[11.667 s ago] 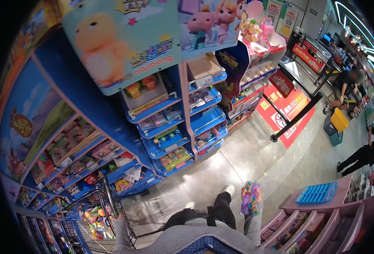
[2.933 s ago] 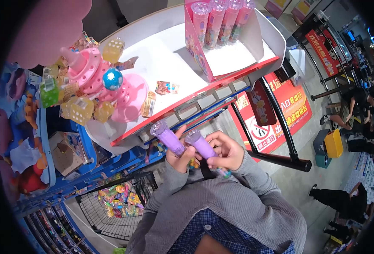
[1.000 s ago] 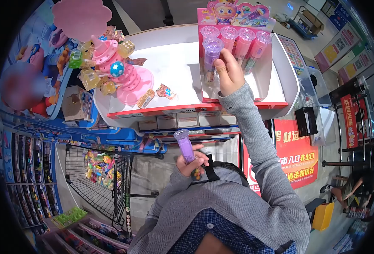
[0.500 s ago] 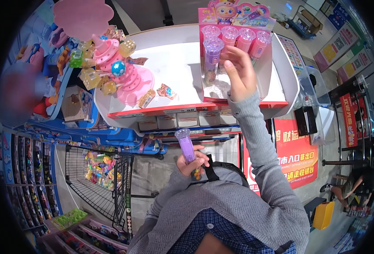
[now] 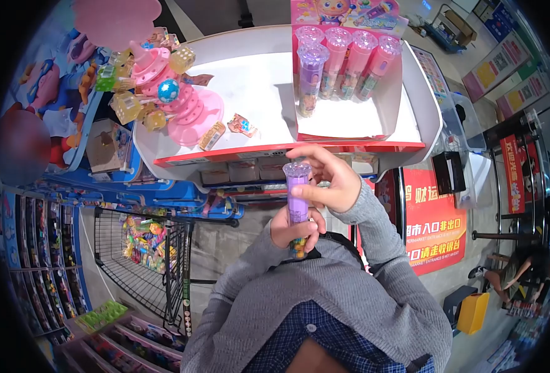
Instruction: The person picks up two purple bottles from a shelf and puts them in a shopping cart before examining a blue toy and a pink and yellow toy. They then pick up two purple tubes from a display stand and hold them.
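A purple candy tube [image 5: 298, 194] with a clear flower-shaped cap stands upright before my chest, with colored candies in its lower end. My left hand [image 5: 291, 230] is wrapped round its lower part. Near the cap, the fingers of my right hand [image 5: 331, 182] grip the upper part. Behind them on the white shelf, a pink display box [image 5: 380, 121] holds several pink tubes [image 5: 351, 62] and a purple tube [image 5: 311, 78].
A pink lollipop stand [image 5: 191, 115] and two small wrapped packs [image 5: 242, 125] are on the shelf [image 5: 256, 74]. A wire cart [image 5: 144, 273] is at lower left. A person [image 5: 520, 273] is at far right, near a yellow bin [image 5: 473, 313].
My right hand has come down from the display box to the held tube and closed on its upper part. My left hand has raised the tube and moved it slightly right.
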